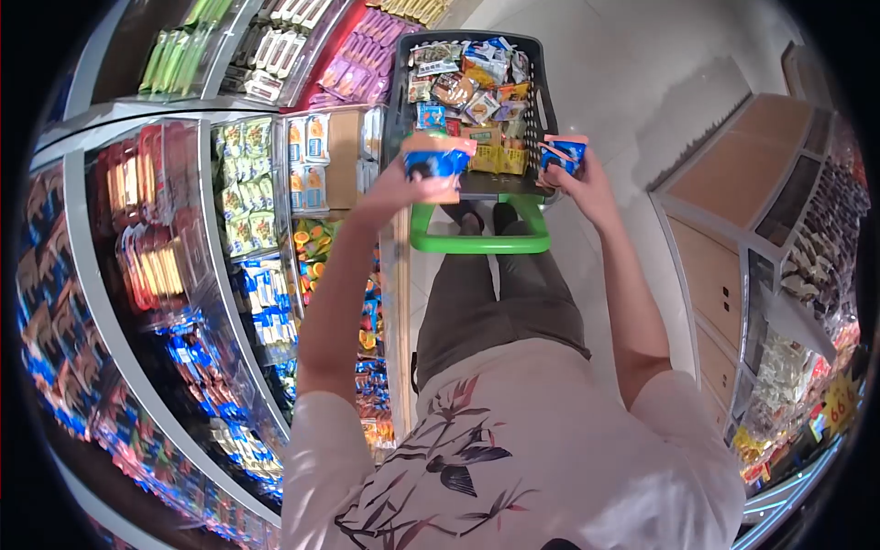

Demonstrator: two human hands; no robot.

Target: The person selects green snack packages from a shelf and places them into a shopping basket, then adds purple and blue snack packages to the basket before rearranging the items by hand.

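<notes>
- Landmark: a dark shopping cart [547, 108] with a green handle [478, 242] stands on the pale floor [642, 64] directly ahead of the person, at the top centre of the view.
- Far left of the cart: curved store shelves [78, 266] carry packaged goods in red, orange and blue wrappers; green and purple packs sit on the tier nearest the cart's far end.
- Just left of the cart: a shelf bay [307, 160] holds small yellow-and-orange cartons and green sachets, close beside the cart's left wall.
- Left hand [403, 188]: raised above the cart's handle, at the cart's near left corner. Its grip is closed around a blue snack packet with an orange top edge [438, 159], held upright over the cart's rim.
- Inside the cart: a heap of mixed snack packets [467, 78] fills the far half of the basket; yellow packs lie towards the near end.
- Right hand [587, 183]: raised at the cart's near right corner, level with the left hand. Its grip is closed on a smaller blue-and-orange packet [563, 151], touching or just over the cart's right rim; which one cannot be told.
- Right of the cart: a brown display unit [733, 229], well apart from the cart, with bins of loose wrapped goods [816, 247] on its far side.
</notes>
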